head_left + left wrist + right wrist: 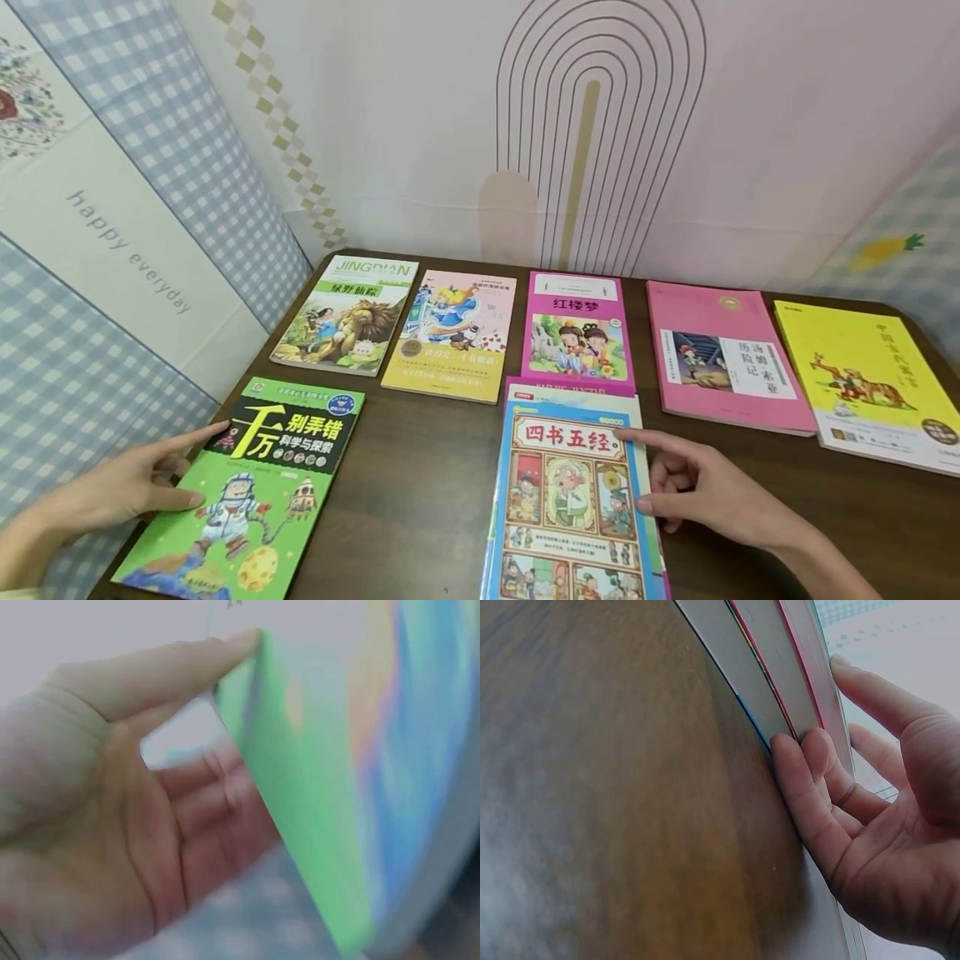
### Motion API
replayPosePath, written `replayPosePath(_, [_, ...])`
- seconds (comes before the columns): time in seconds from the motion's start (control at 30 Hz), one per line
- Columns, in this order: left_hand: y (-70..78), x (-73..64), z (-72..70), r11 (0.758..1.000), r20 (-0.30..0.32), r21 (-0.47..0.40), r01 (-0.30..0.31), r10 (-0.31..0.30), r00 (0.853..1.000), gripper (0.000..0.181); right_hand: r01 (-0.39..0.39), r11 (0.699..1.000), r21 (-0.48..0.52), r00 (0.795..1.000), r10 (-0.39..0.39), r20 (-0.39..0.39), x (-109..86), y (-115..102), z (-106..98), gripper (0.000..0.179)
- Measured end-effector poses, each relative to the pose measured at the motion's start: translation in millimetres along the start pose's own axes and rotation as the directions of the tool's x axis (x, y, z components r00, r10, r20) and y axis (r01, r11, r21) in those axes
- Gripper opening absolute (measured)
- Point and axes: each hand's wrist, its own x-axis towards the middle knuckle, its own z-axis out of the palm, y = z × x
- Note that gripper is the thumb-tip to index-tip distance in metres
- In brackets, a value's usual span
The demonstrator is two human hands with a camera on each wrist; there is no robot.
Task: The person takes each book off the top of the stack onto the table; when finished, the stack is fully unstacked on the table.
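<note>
In the head view my left hand [112,483] grips the left edge of a green children's book [247,508] with an astronaut on its cover. The left wrist view shows the thumb on the book's [307,772] cover and the other fingers behind its edge. My right hand [712,487] holds the right edge of a stack of books [573,500], whose top one has a blue border and cartoon panels. Index finger and thumb touch that cover. Seen from the right wrist, curled fingers [802,780] lie against the page edges of the several stacked books [769,652].
Along the back of the dark wooden table [405,500] lie a lion-cover book [345,317], a pink-and-yellow book [457,333], a magenta book [577,325], a pink book [727,358] and a yellow book [870,375]. Patterned cloth [420,125] hangs behind.
</note>
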Motion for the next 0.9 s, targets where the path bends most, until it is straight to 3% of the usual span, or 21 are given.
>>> replayPosePath(0.07, [17.9, 1.2, 2.9, 0.986, -0.077, 0.159, 0.058, -0.047, 0.996, 0.098, -0.004, 1.0, 0.002, 1.0, 0.004, -0.003, -0.2, 0, 0, 0.067])
replayPosePath(0.17, [46.4, 4.5, 6.8, 0.915, -0.189, 0.387, 0.111, -0.04, 0.981, 0.094, -0.009, 1.0, 0.004, 1.0, 0.009, -0.007, -0.9, 0, 1, 0.068])
replayPosePath(0.23, [70.0, 7.2, 14.5, 0.895, -0.229, 0.435, 0.102, 0.0, 0.973, 0.089, -0.011, 1.0, 0.005, 1.0, 0.011, -0.008, -0.9, 0, 1, 0.068])
replayPosePath(0.27, [82.3, 8.9, 20.8, 0.896, -0.242, 0.438, 0.073, 0.04, 0.969, 0.087, -0.009, 1.0, 0.005, 1.0, 0.009, -0.008, -0.6, -1, 1, 0.068])
replayPosePath(0.4, [137.9, 22.4, 52.9, 0.944, -0.161, 0.295, -0.149, 0.203, 0.966, 0.076, 0.01, 1.0, 0.008, 1.0, -0.01, -0.003, 1.0, 0, 0, 0.068])
replayPosePath(0.5, [174.1, 40.8, 77.6, 0.937, -0.044, 0.175, -0.301, 0.313, 0.949, 0.072, 0.017, 1.0, 0.02, 1.0, -0.017, 0.003, 0.2, 1, 0, 0.069])
replayPosePath(0.63, [206.6, 66.4, 111.1, 0.902, 0.052, 0.034, -0.43, 0.428, 0.902, 0.07, 0.01, 0.999, 0.036, 1.0, -0.01, 0.011, -1.2, 2, -1, 0.071])
replayPosePath(0.77, [227.2, 88.5, 136.4, 0.884, 0.116, -0.118, -0.453, 0.465, 0.877, 0.073, 0.014, 1.0, 0.028, 1.0, -0.014, 0.002, -1.5, 3, -1, 0.072])
replayPosePath(0.9, [237.7, 105.5, 152.0, 0.898, 0.169, -0.173, -0.405, 0.432, 0.886, 0.077, 0.019, 1.0, 0.025, 1.0, -0.019, -0.007, -0.5, 3, 0, 0.072])
